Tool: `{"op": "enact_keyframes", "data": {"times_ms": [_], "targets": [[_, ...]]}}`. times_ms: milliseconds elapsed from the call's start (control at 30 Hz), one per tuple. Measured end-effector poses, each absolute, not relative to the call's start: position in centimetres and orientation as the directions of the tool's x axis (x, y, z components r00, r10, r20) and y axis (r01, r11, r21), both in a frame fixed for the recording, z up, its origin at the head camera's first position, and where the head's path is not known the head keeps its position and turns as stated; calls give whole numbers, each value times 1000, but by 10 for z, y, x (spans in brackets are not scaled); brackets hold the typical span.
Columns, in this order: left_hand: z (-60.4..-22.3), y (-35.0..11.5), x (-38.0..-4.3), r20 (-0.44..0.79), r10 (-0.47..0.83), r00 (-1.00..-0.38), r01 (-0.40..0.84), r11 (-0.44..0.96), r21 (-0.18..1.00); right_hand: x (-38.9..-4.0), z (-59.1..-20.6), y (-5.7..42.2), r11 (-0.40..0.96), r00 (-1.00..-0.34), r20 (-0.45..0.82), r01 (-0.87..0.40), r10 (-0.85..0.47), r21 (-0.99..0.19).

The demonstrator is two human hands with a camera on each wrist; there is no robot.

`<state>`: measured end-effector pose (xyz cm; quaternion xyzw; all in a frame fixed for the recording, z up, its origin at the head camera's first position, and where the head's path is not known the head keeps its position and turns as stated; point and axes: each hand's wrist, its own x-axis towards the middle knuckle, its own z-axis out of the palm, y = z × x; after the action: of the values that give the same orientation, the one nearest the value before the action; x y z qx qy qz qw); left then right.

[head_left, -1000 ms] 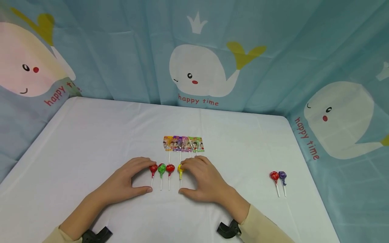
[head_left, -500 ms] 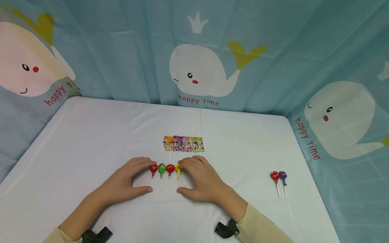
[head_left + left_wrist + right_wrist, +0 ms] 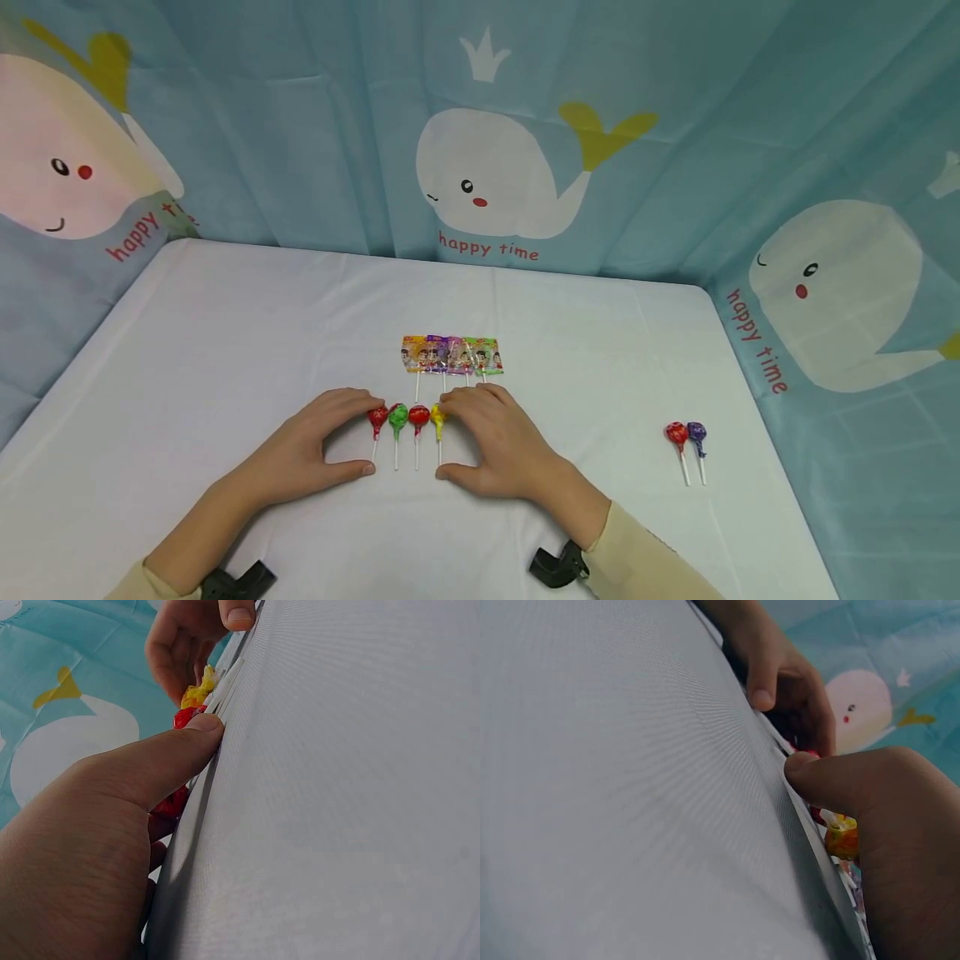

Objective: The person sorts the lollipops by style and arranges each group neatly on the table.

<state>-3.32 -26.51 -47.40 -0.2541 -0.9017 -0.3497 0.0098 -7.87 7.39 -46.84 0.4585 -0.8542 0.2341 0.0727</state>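
Several lollipops lie side by side on the white table, sticks toward me: a left red lollipop, a green lollipop, another red lollipop and a yellow lollipop. My left hand holds the left red one lengthwise, fingertips at its head and thumb by the stick's end. At the row's other end my right hand holds the yellow lollipop the same way, its fingers partly covering the head. The left wrist view shows the left thumb by the white sticks; candy heads are partly hidden.
Just behind the row lie several flat-wrapped lollipops, overlapping, some sticks hidden by my right hand. Farther right are a red lollipop and a purple lollipop. A blue whale-print curtain surrounds the table.
My right hand has shifted slightly left with the yellow lollipop, narrowing its gap to the red one beside it. During the last half second both hands stay nearly still.
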Motion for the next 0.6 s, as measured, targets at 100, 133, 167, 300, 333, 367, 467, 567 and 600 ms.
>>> {"op": "enact_keyframes", "data": {"times_ms": [100, 133, 167, 300, 333, 367, 467, 567, 600], "targets": [[-473, -265, -33, 186, 446, -875, 456, 633, 626, -78, -468, 75, 473, -573, 333, -814, -749, -338], [-473, -265, -33, 182, 444, -877, 452, 635, 627, -78, -468, 75, 473, -574, 332, -813, -748, -340], [-472, -266, -32, 182, 443, -878, 451, 637, 626, -78, -468, 75, 474, -575, 330, -812, -748, -340], [-472, -268, -31, 184, 441, -878, 452, 643, 618, -77, -467, 74, 478, -576, 329, -812, -748, -335], [-472, -268, -31, 186, 441, -878, 453, 641, 620, -76, -466, 75, 481, -576, 328, -812, -749, -331], [-473, -268, -31, 190, 441, -877, 455, 640, 618, -76, -466, 75, 482, -576, 329, -813, -749, -326], [-474, -268, -31, 194, 442, -876, 458, 635, 622, -73, -464, 79, 487, -571, 340, -818, -747, -306], [-474, -266, -32, 191, 443, -876, 458, 639, 618, -71, -460, 85, 488, -568, 359, -822, -740, -295], [-474, -266, -32, 191, 444, -875, 459, 639, 617, -70, -459, 87, 490, -569, 364, -821, -737, -293]]}}
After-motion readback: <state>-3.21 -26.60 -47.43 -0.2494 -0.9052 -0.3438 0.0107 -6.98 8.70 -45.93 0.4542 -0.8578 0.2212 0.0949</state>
